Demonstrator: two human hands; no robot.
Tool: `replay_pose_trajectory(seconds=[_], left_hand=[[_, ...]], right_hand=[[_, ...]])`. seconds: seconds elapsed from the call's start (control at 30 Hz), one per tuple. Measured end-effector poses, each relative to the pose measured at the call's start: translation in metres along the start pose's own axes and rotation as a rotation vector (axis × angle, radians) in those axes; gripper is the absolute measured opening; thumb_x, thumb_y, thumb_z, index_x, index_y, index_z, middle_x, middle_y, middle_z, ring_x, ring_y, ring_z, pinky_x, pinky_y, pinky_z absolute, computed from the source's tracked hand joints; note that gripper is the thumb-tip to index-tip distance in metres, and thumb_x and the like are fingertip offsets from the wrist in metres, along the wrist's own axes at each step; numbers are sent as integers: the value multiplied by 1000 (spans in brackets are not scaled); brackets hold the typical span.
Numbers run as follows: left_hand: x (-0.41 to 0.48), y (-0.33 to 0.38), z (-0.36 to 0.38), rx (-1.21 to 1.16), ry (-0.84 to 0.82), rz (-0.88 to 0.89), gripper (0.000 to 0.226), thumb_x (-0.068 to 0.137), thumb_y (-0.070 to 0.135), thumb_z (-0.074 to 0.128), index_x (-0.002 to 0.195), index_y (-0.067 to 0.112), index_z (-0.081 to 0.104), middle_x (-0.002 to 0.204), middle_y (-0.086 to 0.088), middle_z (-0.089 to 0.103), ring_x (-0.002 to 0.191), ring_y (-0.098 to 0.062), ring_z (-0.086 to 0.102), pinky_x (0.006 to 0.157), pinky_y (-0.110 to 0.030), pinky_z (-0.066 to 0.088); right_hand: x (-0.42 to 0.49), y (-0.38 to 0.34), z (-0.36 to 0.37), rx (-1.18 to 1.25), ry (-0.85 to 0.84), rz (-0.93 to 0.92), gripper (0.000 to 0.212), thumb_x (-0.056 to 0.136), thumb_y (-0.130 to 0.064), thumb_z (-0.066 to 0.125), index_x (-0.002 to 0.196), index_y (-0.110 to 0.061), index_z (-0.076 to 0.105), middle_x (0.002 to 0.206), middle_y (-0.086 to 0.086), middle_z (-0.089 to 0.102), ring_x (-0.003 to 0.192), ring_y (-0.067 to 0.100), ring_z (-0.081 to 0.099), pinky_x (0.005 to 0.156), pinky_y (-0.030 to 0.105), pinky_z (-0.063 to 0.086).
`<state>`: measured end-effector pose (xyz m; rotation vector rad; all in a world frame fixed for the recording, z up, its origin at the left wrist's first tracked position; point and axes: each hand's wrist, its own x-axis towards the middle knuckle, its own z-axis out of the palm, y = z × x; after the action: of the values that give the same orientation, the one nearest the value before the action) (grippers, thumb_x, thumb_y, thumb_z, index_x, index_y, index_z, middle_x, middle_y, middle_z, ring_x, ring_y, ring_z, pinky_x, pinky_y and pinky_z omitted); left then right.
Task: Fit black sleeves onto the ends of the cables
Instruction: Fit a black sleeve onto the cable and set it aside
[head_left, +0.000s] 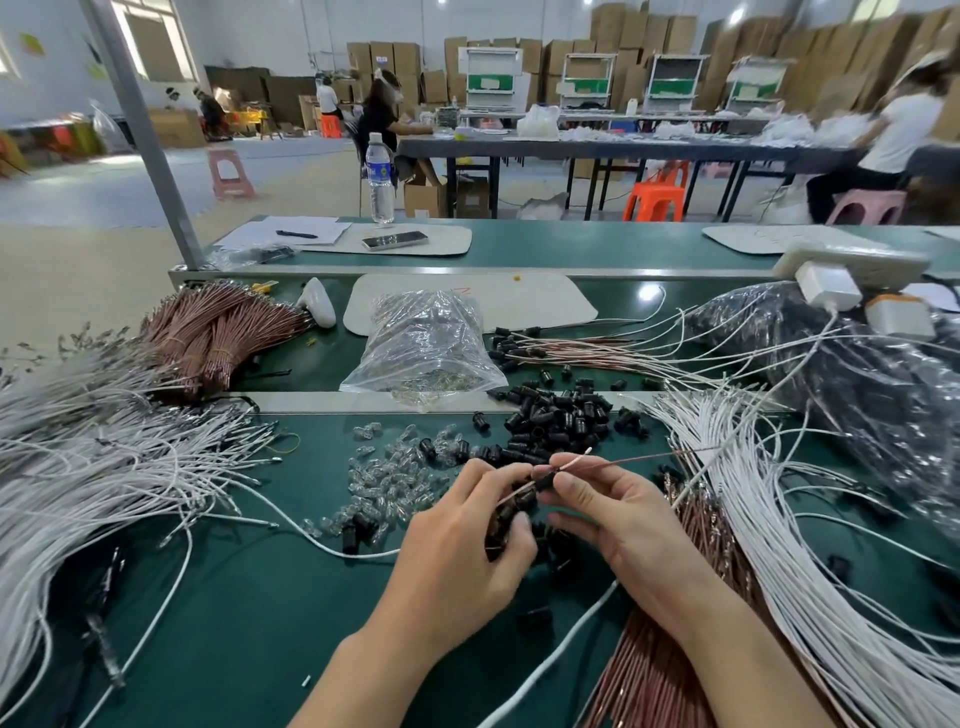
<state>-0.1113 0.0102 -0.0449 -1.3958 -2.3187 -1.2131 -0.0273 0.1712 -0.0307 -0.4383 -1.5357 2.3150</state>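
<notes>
My left hand (467, 540) is curled round a clutch of black sleeves (511, 514) and pinches the near end of a thin cable. My right hand (618, 514) pinches a black sleeve (546, 480) threaded on a brown cable (639, 459) and a white cable (576, 457), whose tip points up to the right. The two hands meet above the green table (249, 597). A loose heap of black sleeves (556, 421) lies just beyond the hands.
White cables (78, 467) fan out at the left, and white and brown cables (769, 545) at the right. Small clear bulbs (384, 478) are scattered left of the hands. A clear bag (423, 343) and brown cable bundles (218, 332) lie further back. A dark bag (857, 384) sits at the right.
</notes>
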Motion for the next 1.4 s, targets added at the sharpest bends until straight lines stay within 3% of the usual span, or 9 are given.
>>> replay_pose_trajectory(seconds=[0.17,0.47,0.7,0.8,0.9,1.07,1.17,1.27,1.4], left_hand=[[3,-3,1,20,36,-33,35,98,59,46,124,39,59,103,20,51,75,-5,60,62,-28,52],[5,-7,4,-52,63,-71,23,98,37,57,117,29,68,104,20,59,86,-6,64,73,-35,54],[7,-11,-8,49,149,-59,29,98,37,53,121,26,67,102,21,56,76,-5,59,67,-23,49],[8,-15,-14,198,201,11,28,97,29,57,120,19,71,102,13,63,79,-12,59,71,-28,50],[8,-24,-21,297,289,28,28,96,26,58,118,16,72,102,8,65,78,-14,52,74,-28,46],[8,-36,-32,340,381,17,23,98,21,61,118,15,70,102,6,63,81,-3,35,76,-20,32],[6,-42,-34,342,404,-7,20,103,21,60,119,14,69,103,7,62,82,0,34,77,-20,33],[6,-44,-36,253,402,-89,25,100,26,55,120,17,67,103,15,57,78,-6,47,73,-28,41],[6,-36,-29,39,379,-163,25,99,27,55,120,20,67,100,20,55,81,-7,60,66,-29,49]], right_hand=[[0,2,1,-100,-12,-37,35,70,-35,82,99,-16,81,99,13,77,93,24,75,76,26,59],[0,2,5,-149,8,-56,33,69,-40,82,94,-18,82,96,4,78,86,17,73,72,25,59],[1,-16,-17,130,203,-139,21,70,-32,81,86,-18,81,89,3,76,75,13,71,64,24,59],[0,-24,-23,195,257,-183,9,78,-27,75,82,-20,80,86,2,75,70,10,70,61,23,59],[-2,-33,-34,317,328,-248,9,85,-28,69,83,-22,75,84,-4,73,68,7,67,60,22,59],[-7,-41,-52,498,458,-279,16,81,-33,76,91,-21,71,82,-8,70,71,5,66,64,20,59],[-10,-44,-57,638,468,-316,10,82,-29,76,84,-20,73,82,-7,70,72,4,68,67,18,58],[-12,-47,-61,771,465,-338,12,86,-28,76,86,-17,77,92,-4,73,84,7,71,75,18,58],[-13,-46,-57,701,214,-285,22,92,-33,71,96,-12,70,105,4,73,91,13,73,74,18,59]])
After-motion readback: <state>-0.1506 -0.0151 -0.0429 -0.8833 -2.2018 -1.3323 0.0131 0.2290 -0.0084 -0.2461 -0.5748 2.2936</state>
